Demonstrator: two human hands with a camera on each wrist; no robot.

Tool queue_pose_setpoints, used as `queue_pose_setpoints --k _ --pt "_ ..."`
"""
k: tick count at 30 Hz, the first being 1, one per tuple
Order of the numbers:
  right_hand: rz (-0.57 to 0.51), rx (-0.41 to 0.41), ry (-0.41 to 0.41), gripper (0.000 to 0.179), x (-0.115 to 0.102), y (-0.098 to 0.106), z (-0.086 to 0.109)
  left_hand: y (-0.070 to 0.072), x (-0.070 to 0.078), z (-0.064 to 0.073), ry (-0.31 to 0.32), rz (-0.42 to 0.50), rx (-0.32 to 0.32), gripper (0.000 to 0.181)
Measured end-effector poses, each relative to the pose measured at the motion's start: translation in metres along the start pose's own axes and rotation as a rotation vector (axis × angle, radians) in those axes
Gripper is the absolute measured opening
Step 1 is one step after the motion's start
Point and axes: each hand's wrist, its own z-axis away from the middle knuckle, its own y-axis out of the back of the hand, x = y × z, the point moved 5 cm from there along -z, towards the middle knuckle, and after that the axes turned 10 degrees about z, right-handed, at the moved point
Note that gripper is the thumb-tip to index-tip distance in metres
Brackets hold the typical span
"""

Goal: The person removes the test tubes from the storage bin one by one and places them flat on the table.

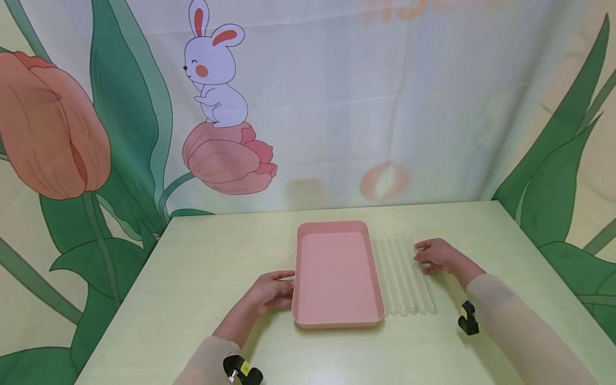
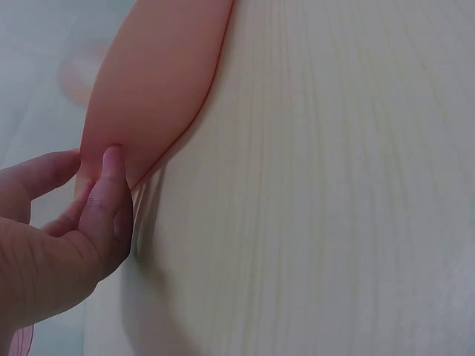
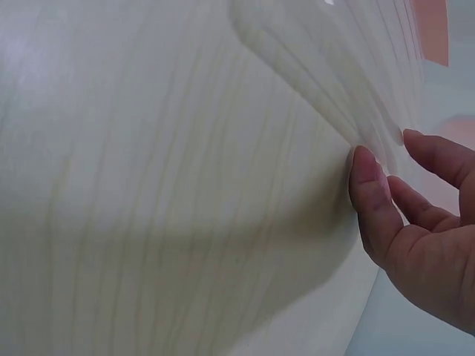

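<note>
A shallow pink tray [image 1: 337, 272] lies on the table. My left hand [image 1: 274, 291] is at its left side, fingertips against the outer wall; in the left wrist view the thumb [image 2: 113, 167] presses on the pink wall. Several clear test tubes [image 1: 401, 278] lie side by side along the tray's right side, rounded ends toward me. At the outermost one, my right hand [image 1: 435, 255] pinches near its far end. The right wrist view shows thumb [image 3: 369, 178] and fingers on either side of that clear test tube [image 3: 312, 81].
The pale wood-grain table [image 1: 212, 267] extends on both sides of the tray. Behind it hangs a curtain [image 1: 313, 107] printed with a rabbit, tulips and green leaves. Black camera mounts [image 1: 243, 370] sit on both wrists.
</note>
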Motion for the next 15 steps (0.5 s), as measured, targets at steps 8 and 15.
queue_pose_setpoints --k 8,15 --pt "0.025 0.012 -0.064 0.061 0.0049 0.0029 0.0002 -0.0043 0.001 -0.0026 0.004 -0.007 -0.004 0.048" --pt "0.03 0.024 -0.069 0.061 0.008 0.0069 0.0014 -0.0077 0.0034 -0.0057 -0.014 -0.006 -0.04 0.05"
